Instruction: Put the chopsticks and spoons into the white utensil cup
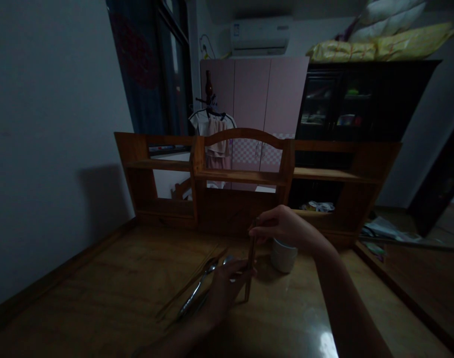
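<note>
Showing, beyond a wooden shelf unit (241,175), a pink wardrobe (249,99) standing below a white air conditioner (261,36). Featuring, at right, a dark cabinet (398,94) bearing yellow bundles (342,51); at left, clothes (216,136) hanging before the wardrobe, plus a dark curtain (137,74) beside a window (176,74).

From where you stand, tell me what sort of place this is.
Likely a room in a home, perhaps a bedroom: a pink wardrobe stands at the back, clothes hang from a coat stand before it, and an air conditioner is mounted above.
</note>
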Demonstrator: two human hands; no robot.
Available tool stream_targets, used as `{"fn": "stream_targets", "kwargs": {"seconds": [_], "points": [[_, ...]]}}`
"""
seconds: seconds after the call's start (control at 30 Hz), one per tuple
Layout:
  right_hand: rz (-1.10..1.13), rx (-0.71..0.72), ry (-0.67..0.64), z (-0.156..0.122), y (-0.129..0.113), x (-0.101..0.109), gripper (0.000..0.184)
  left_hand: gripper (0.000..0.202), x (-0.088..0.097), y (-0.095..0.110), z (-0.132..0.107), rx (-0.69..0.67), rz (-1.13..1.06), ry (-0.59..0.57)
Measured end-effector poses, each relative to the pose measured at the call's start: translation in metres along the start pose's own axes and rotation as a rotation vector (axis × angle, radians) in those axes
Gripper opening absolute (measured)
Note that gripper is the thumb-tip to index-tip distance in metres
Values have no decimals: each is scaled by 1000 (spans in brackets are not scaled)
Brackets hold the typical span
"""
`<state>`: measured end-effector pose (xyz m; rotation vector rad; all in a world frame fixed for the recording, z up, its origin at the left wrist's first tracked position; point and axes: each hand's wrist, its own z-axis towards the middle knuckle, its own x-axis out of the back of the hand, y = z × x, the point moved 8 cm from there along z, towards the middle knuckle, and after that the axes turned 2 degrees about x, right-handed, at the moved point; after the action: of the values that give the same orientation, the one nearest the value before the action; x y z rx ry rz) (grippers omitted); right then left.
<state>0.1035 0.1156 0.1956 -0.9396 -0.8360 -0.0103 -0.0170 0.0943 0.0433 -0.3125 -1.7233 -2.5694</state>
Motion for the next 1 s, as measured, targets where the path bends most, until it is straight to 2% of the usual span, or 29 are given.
{"fn": "stream_targets", "kwargs": {"seconds": [0.3,0.53,0.63,0.73,0.87,1.0], "points": [[-16,-4,3,0,-1,0,26,21,-1,4,1,41,17,-34],[-21,-3,-12,-1,-2,0,26,21,-2,8,-1,22,24,-56],[-46,4,-17,-1,-1,0,28,21,5,15,3,-25,79,-54],[-51,13,-23,0,0,-1,28,25,21,20,14,-83,172,-4],[-38,5,-25,1,2,-2,28,29,41,7,31,-94,339,71],[-25,-6,-19,-1,1,-1,28,18,51,-20,37,-96,606,135]]}}
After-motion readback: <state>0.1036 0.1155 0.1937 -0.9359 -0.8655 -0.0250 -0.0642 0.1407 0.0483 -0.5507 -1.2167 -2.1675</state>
